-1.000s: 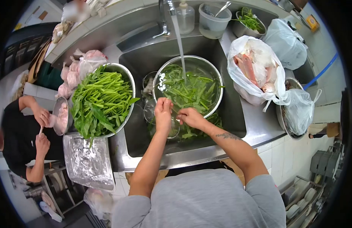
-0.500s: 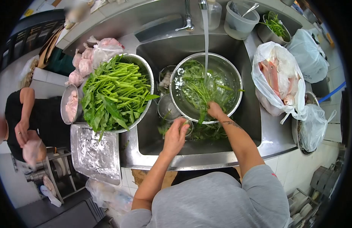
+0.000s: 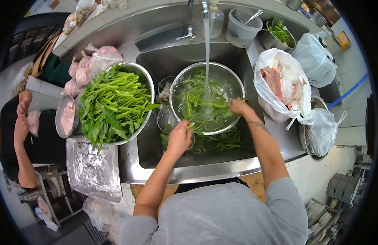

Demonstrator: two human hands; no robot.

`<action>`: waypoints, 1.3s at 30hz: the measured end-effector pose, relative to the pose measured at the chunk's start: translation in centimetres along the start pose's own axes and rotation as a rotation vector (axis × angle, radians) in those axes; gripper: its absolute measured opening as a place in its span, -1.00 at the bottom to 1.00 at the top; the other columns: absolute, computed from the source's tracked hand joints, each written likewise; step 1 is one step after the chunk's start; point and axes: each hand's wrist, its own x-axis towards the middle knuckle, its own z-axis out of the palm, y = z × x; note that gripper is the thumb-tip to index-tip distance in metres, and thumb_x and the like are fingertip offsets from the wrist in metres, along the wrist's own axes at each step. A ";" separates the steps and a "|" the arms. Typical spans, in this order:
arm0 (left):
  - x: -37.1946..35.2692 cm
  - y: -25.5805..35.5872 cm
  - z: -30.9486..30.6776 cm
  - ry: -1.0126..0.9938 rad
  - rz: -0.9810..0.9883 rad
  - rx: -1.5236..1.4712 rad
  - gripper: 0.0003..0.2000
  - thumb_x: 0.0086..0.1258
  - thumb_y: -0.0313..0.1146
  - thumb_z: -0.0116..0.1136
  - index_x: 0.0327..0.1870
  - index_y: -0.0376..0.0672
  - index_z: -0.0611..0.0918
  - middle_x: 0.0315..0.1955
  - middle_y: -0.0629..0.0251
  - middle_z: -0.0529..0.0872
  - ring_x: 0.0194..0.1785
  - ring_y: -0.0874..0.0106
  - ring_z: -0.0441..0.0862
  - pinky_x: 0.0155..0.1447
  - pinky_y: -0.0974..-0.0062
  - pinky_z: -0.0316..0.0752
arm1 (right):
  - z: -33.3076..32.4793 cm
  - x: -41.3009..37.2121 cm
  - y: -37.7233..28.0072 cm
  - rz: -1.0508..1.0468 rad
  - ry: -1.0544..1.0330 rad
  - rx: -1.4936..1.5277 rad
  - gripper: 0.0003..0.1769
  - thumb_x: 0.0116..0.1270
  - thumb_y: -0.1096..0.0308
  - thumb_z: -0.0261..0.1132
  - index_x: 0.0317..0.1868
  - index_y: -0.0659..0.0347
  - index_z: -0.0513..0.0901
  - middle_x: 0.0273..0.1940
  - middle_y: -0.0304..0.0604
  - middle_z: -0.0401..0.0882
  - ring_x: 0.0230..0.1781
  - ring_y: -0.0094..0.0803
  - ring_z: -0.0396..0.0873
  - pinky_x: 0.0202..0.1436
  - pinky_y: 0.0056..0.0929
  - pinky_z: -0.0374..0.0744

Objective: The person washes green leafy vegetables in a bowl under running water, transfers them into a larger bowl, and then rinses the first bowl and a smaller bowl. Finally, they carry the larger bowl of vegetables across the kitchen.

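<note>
Over the sink's near left part, my left hand is closed around a short piece of green stem that pokes out above the fingers. My right hand is at the right rim of a steel bowl, its fingers closed on leafy water spinach, slightly blurred. Water from the tap pours into this bowl, where more greens float. Below the bowl, further greens lie in the sink. A large steel bowl heaped with cut water spinach stands on the left counter.
At left are bagged pink meat, a small meat bowl and a wet metal tray. Another person works beyond them. To the right sit an open bag of fish, other plastic bags and a plastic tub.
My right hand has moved right and up, toward the bowl's right rim, dragging greens through the water. My left hand still holds the stem piece. The whole view has shifted slightly.
</note>
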 end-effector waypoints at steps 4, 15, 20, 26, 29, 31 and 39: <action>-0.8 -0.6 0.5 -0.056 -0.030 0.094 -0.88 0.24 -0.46 0.12 -0.30 -0.32 0.51 -0.37 -0.01 0.55 -0.27 -0.01 0.53 -0.21 0.17 0.41 | 3.9 0.5 1.7 0.070 0.580 0.417 -0.47 0.24 0.29 0.19 0.23 0.21 0.38 0.16 0.16 0.33 0.13 0.17 0.32 0.23 -0.05 0.30; -1.3 -1.5 1.6 -0.056 -0.052 0.020 -0.81 0.26 -0.38 0.12 -0.19 -0.29 0.57 -0.37 0.02 0.56 -0.24 0.02 0.54 -0.16 0.18 0.42 | 5.4 -0.1 -2.3 0.017 0.357 0.016 -0.74 0.30 0.32 0.04 -0.06 0.16 0.55 0.00 0.05 0.49 0.12 -0.04 0.37 0.09 -0.11 0.36; 2.7 -3.2 3.6 -0.174 -0.136 0.158 -0.81 0.20 -0.44 0.11 -0.20 -0.30 0.58 -0.21 -0.03 0.58 -0.15 0.02 0.54 -0.10 0.21 0.43 | 3.1 -0.4 -0.8 0.105 0.529 0.536 -0.69 0.19 0.35 0.18 -0.08 0.31 0.46 -0.22 0.10 0.58 -0.18 0.07 0.54 -0.08 -0.10 0.47; 9.2 -6.7 12.3 -0.310 0.047 0.282 -0.70 0.10 -0.55 0.05 -0.10 -0.16 0.59 0.01 0.07 0.53 -0.04 0.09 0.56 -0.03 0.23 0.49 | 4.1 -1.7 -1.5 0.018 0.595 0.162 -0.39 0.10 0.38 0.30 0.21 0.17 0.37 0.06 0.09 0.45 0.16 -0.01 0.33 0.22 -0.21 0.33; 10.1 -8.2 14.0 -0.526 0.018 0.437 -0.70 0.10 -0.51 0.04 -0.11 -0.08 0.61 -0.02 0.13 0.58 -0.08 0.10 0.61 -0.05 0.17 0.51 | 7.2 -1.6 -1.6 -0.048 0.282 0.261 -0.43 0.15 0.24 0.29 0.20 0.06 0.42 0.13 0.00 0.43 0.19 -0.03 0.32 0.26 -0.14 0.28; 10.4 -7.2 13.6 -0.533 0.030 0.395 -0.75 0.11 -0.45 0.07 -0.17 -0.12 0.63 -0.13 0.10 0.63 -0.10 0.10 0.61 -0.04 0.18 0.51 | 8.0 -2.3 -2.3 -0.072 0.272 0.239 -0.52 0.19 0.14 0.26 0.14 0.00 0.49 0.16 -0.02 0.42 0.20 -0.07 0.32 0.28 -0.09 0.24; 13.0 -3.5 2.3 -0.602 -0.103 0.010 -0.81 0.17 -0.34 0.19 -0.26 -0.25 0.64 -0.44 0.08 0.67 -0.35 0.27 0.59 -0.22 0.39 0.44 | 1.5 -5.9 -3.8 -0.224 0.293 0.789 -0.74 0.36 0.30 0.10 -0.03 0.23 0.54 -0.20 -0.03 0.59 -0.18 -0.20 0.56 -0.09 -0.37 0.46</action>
